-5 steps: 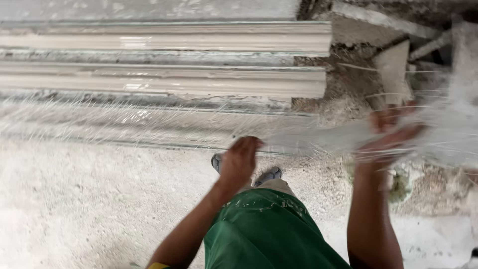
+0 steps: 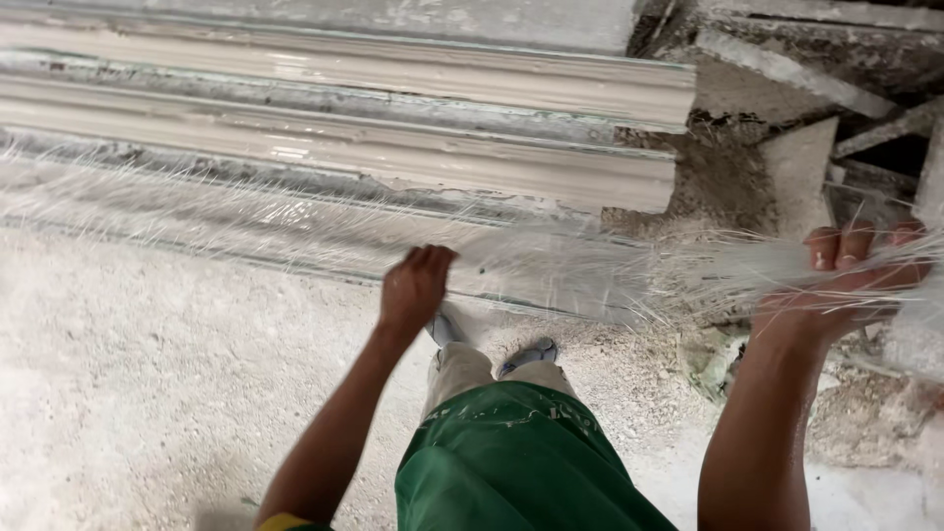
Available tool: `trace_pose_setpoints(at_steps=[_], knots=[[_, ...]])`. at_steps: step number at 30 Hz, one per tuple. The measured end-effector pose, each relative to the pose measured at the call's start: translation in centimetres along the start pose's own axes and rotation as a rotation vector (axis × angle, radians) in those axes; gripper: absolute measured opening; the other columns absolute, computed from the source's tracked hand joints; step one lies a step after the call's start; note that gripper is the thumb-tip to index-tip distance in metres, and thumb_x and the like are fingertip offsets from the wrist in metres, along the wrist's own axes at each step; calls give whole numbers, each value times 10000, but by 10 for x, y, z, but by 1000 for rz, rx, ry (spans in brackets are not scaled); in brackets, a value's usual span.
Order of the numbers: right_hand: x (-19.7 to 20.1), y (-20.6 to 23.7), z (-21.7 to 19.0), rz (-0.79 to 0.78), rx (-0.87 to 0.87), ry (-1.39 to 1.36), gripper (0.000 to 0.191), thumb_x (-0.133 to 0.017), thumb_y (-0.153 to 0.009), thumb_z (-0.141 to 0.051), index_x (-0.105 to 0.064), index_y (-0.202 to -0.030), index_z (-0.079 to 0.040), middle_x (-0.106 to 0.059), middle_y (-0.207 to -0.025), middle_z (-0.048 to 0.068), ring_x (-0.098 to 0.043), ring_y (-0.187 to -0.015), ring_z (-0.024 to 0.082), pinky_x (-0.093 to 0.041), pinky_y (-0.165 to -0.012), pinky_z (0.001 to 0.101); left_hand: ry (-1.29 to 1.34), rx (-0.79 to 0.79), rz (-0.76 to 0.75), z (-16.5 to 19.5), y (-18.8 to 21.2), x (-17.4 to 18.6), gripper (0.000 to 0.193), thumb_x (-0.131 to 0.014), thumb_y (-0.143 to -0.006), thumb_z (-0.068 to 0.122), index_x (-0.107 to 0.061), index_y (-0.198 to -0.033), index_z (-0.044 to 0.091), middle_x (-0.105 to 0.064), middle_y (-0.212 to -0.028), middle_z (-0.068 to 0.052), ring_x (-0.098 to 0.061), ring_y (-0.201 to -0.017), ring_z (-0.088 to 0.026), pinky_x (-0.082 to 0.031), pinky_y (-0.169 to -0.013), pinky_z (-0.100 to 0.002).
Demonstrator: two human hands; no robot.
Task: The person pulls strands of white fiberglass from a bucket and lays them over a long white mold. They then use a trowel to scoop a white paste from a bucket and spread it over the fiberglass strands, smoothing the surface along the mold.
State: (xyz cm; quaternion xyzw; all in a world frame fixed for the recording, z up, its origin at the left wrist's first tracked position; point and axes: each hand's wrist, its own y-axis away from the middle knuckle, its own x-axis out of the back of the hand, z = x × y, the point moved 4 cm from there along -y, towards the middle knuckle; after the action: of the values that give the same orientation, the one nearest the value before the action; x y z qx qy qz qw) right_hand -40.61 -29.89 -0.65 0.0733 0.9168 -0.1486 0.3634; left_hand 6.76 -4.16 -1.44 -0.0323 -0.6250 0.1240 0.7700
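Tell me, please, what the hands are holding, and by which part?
The right hand grips a bundle of pale glassy fibres at its right end. The left hand rests on the strands nearer the middle; whether it grips them cannot be told.

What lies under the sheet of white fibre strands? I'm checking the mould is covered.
Under the sheet of white fibre strands a long, pale plaster-coated mould strip shows through faintly; its surface detail is veiled. The left hand presses on the strands.

Dusty white gritty floor (image 2: 147,393), rubble and broken plaster slabs (image 2: 796,167) at right, flat daylight.
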Motion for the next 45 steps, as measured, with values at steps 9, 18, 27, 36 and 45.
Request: trace_pose_setpoints(at_steps=[9, 18, 27, 36, 45], knots=[[-79, 66, 32, 80, -289, 134, 299, -504, -1143, -412, -488, -952, -182, -326, -704, -36, -221, -527, 104, -221, -478, 270, -199, 305, 92, -100, 71, 31, 152, -647, -1026, 246, -681, -976, 106, -698, -929, -72, -662, -928, -281, -495, -786, -473], [-143, 138, 70, 186, -314, 232, 256, -573, -1113, -397, -594, -998, -170, -417, -719, -36, -271, -522, 94, -270, -490, 262, -162, 320, 64, -191, 79, 16, 148, -610, -1008, 224, -704, -1082, 136, -675, -1197, -126, -589, -1187, -306, -411, -1027, -566], [-253, 229, 133, -167, -385, -67, 229, -623, -1179, -302, -530, -1070, -123, -541, -933, -30, -434, -618, 88, -378, -561, 267, -60, 300, 87, -236, 82, 40, 253, -553, -1028, 275, -663, -1208, 136, -614, -1316, -172, -506, -1324, -399, -344, -1099, -621], [-297, 249, 186, -163, -439, -101, 287, -554, -1083, -349, -600, -1251, -120, -594, -901, 11, -505, -572, 125, -427, -482, 276, 879, 186, -53, -57, 49, 76, 487, -422, -1121, 355, -513, -1428, -13, -650, -1244, -296, -631, -1167, -404, -504, -988, -529], [-173, 67, 75, 267, -28, 454, 518, -329, -1037, -483, -518, -1353, -119, -628, -1384, 81, -690, -989, 179, -668, -730, 299, 172, 105, -137, -88, 40, 33, 196, -553, -998, 202, -642, -1108, 66, -694, -1060, -138, -669, -989, -292, -535, -878, -499]])
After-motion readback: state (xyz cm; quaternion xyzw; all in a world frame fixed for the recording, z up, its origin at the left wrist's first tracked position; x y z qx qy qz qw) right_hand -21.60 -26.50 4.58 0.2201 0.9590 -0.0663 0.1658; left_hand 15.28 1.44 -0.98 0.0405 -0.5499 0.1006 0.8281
